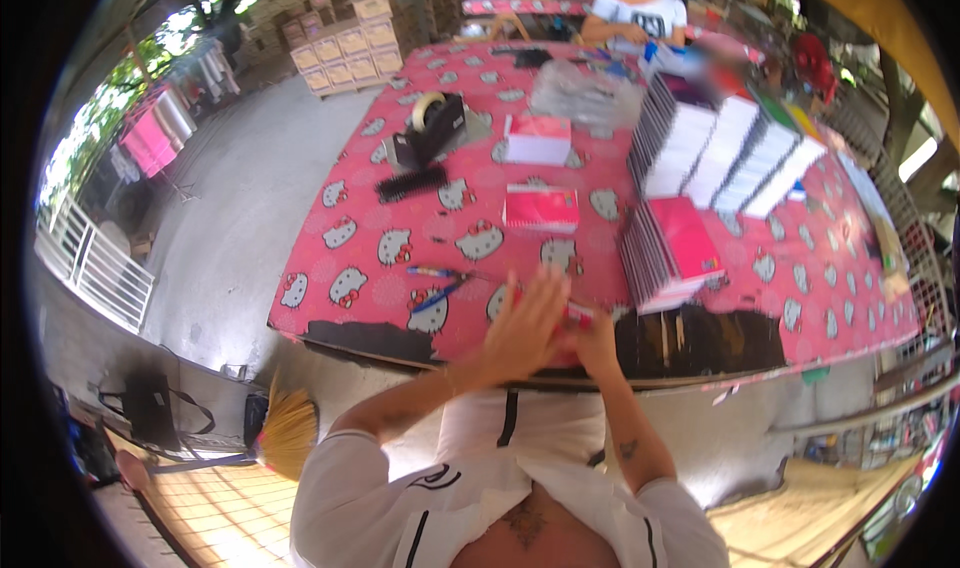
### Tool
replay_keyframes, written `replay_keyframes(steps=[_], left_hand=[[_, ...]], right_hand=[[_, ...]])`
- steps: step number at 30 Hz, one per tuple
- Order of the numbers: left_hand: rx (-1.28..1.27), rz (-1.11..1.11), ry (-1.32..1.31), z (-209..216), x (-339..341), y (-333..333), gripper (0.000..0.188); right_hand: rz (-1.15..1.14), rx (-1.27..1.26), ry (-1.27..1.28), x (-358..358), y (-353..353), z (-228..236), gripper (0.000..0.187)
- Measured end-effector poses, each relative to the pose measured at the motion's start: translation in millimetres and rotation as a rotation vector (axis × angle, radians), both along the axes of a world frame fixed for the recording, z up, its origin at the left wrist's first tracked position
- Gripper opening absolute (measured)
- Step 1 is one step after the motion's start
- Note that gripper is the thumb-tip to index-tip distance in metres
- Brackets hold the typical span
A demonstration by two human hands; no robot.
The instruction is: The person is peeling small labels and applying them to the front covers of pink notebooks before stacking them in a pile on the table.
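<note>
At the table's front edge, a small red notebook (580, 314) lies mostly hidden under and between my hands. My left hand (530, 323) is laid over it, fingers stretched out and slightly blurred. Gripping the notebook's right side is my right hand (597, 346), its fingers partly hidden. Beyond my hands stands a small stack of pink notebooks (541, 208), with a second pink-topped stack (538, 140) behind it. To the right rises a taller pile of spiral notebooks with pink covers (685, 238). Two pens (437, 294) rest left of my left hand.
A tape dispenser (432, 133) and a black brush (411, 183) sit on the pink patterned cloth (375, 288). Tall notebook stacks (725, 148) and a clear plastic bag (585, 93) are farther back. Another person (635, 23) is across the table. A broom (288, 433) stands at lower left.
</note>
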State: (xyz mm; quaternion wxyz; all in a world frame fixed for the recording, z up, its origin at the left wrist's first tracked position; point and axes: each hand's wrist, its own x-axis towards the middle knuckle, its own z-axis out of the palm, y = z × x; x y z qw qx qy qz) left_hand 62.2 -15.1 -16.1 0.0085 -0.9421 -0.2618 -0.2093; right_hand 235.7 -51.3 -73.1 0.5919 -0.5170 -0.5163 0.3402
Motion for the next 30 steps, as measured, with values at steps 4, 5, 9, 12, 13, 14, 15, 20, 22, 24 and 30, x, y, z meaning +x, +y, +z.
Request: replay_keyframes(steps=[4,5,9,12,13,14,15,20,22,24,30], left_hand=[[0.037,-0.016,0.068,-13.8,1.4,-0.1,0.085],[0.017,-0.061,0.095,-26.5,-2.8,-8.3,0.085],[-0.006,0.024,-0.051,13.3,26.0,18.7,0.085],[-0.010,-0.061,0.024,-15.3,10.1,0.0,0.084],[-0.052,-0.082,0.041,-19.7,4.1,-12.5,0.084],[-0.047,-0.055,0.017,-22.8,5.3,-7.0,0.084],[-0.044,-0.051,-0.011,-5.4,18.0,-1.1,0.084],[-0.040,-0.111,-0.031,-22.5,5.6,-15.6,0.077],[-0.130,-0.086,-0.282,-15.8,1.1,-16.7,0.069],[-0.333,-0.052,-0.444,-1.9,-1.1,-17.5,0.061],[-0.851,-0.061,-0.801,4.1,-7.0,-7.7,0.036]], right_hand=[[0.005,-0.080,0.007,-0.6,7.4,7.4,0.042],[0.003,-0.109,0.088,0.6,6.0,3.9,0.042],[0.057,-0.066,0.135,0.0,2.4,4.1,0.046],[0.057,-0.077,0.120,1.2,6.1,-4.9,0.052],[-0.017,-0.034,-0.024,-4.0,5.2,11.3,0.055],[0.022,0.023,0.057,-5.6,8.9,5.6,0.056],[0.038,0.079,0.132,-1.4,8.1,-4.6,0.057],[-0.029,-0.048,0.076,-1.0,8.9,0.3,0.061],[-0.033,-0.038,0.045,-7.6,3.6,9.3,0.064],[-0.078,-0.073,0.039,-16.2,-1.7,24.1,0.066],[-0.088,0.154,-0.353,-35.2,-29.3,91.0,0.061]])
